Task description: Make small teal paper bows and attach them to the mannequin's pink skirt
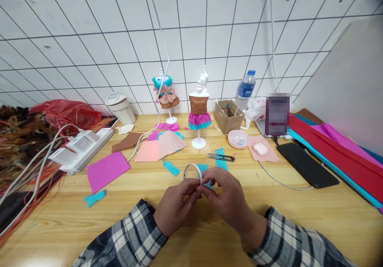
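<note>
A thin white ring, which looks like a nearly used-up roll of tape [200, 172], stands upright above the wooden table between my hands. My left hand [177, 207] pinches its lower edge from the left. From the right, my right hand [225, 193] has thumb and fingertips closed at the same side of the ring. Whether a loose tape end lies between the fingertips is too small to tell. Just behind my hands lie turquoise cloth scraps [221, 160] and black thread snips [221, 157]. Farther back stands a small dress form [198, 105] in a brown top and a magenta-turquoise skirt.
A second dressed form [166, 95] stands by the tiled wall. Around lie a magenta cloth [107, 171], peach cloth pieces [147, 151], a power strip [86, 151], a cardboard box [229, 117], a pink dish [238, 139], a water bottle [246, 89], a black phone [306, 165] and cables.
</note>
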{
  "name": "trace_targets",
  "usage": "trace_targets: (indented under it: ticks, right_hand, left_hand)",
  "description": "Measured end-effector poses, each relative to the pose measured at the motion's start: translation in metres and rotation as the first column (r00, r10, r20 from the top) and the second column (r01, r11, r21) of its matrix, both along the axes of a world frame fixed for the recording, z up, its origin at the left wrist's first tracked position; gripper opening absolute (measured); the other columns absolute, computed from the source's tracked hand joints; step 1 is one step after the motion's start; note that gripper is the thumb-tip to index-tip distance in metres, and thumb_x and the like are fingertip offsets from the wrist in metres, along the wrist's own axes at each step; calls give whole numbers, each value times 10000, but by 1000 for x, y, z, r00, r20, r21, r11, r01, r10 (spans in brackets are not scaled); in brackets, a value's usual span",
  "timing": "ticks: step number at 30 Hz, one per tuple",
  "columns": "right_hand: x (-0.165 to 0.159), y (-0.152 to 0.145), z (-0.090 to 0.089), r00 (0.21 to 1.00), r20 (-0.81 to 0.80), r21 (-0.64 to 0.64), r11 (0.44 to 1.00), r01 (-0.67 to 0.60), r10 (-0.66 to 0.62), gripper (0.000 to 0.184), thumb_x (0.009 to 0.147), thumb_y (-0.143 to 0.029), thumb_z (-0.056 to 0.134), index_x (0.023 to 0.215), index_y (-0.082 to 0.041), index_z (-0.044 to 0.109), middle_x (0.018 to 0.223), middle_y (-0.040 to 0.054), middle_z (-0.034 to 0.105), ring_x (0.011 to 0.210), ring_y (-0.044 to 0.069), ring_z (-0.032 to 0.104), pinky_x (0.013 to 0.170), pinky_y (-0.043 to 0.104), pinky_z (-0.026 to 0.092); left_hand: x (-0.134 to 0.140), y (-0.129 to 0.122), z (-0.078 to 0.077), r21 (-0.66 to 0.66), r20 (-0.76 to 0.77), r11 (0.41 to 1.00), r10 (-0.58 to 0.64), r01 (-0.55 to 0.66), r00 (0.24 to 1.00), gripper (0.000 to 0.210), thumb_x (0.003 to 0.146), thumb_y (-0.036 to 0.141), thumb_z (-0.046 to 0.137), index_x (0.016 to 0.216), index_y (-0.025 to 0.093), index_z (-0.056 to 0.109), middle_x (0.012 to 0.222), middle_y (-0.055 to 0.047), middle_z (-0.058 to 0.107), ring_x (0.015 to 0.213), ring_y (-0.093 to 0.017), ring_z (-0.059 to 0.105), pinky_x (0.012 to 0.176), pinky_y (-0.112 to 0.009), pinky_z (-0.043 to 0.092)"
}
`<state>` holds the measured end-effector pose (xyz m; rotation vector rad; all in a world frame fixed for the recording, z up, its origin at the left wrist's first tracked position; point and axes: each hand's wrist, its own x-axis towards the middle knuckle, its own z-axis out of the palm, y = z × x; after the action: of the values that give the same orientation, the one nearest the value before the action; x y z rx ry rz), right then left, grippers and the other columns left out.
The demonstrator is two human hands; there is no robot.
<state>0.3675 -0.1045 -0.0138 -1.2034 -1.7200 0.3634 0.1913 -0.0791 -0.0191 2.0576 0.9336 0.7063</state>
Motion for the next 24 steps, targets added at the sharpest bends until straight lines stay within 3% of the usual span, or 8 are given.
trace_targets:
  ticks: [4, 10, 15, 19, 24]
  right_hand:
    - [1, 2, 0, 999, -21, -7, 1000, -27, 27, 102, 847, -244, 630, 786, -213, 556, 864, 9, 665, 741, 127, 594, 683, 249, 478]
    - [5, 3, -2, 999, 30, 93, 995, -40, 37, 113, 886, -266, 585, 784, -222, 563, 887, 40, 672, 870, 177, 614, 755, 307, 492]
    - [5, 0, -9, 999, 36, 56, 998, -22, 20, 40, 869, -240, 608, 897, -237, 578, 813, 4, 674, 695, 145, 583, 622, 272, 464]
    - [5, 1, -7, 989, 124, 43, 996, -83, 77, 106, 873, -205, 600, 970, -247, 590, 837, 8, 675, 760, 163, 592, 665, 292, 467]
    - [6, 3, -3, 981, 164, 9, 995, -103, 101, 57, 869, -186, 588, 888, -240, 596, 872, 25, 659, 826, 183, 591, 719, 322, 475]
  left_hand:
    - [0, 1, 2, 7, -19, 1000, 8, -8, 1000, 187, 924, 247, 471, 1082, 242, 570, 914, -12, 713, 818, -139, 680, 734, -228, 518]
    - [-1, 2, 3, 42, -22, 998, 55, -54, 998, 180, 919, 246, 461, 1039, 225, 593, 839, -17, 699, 732, -136, 667, 681, -224, 511]
    - [-2, 3, 6, 45, -27, 996, 74, -73, 997, 175, 910, 235, 462, 1005, 227, 610, 860, -17, 704, 730, -135, 666, 668, -220, 511]
    - [-2, 3, 9, 55, -17, 995, 79, -78, 997, 174, 895, 204, 474, 1006, 234, 605, 858, -11, 710, 745, -134, 672, 690, -221, 516]
    - [-2, 3, 7, 101, -71, 991, 98, -90, 993, 170, 874, 207, 490, 980, 242, 619, 842, -17, 725, 773, -162, 685, 691, -242, 517]
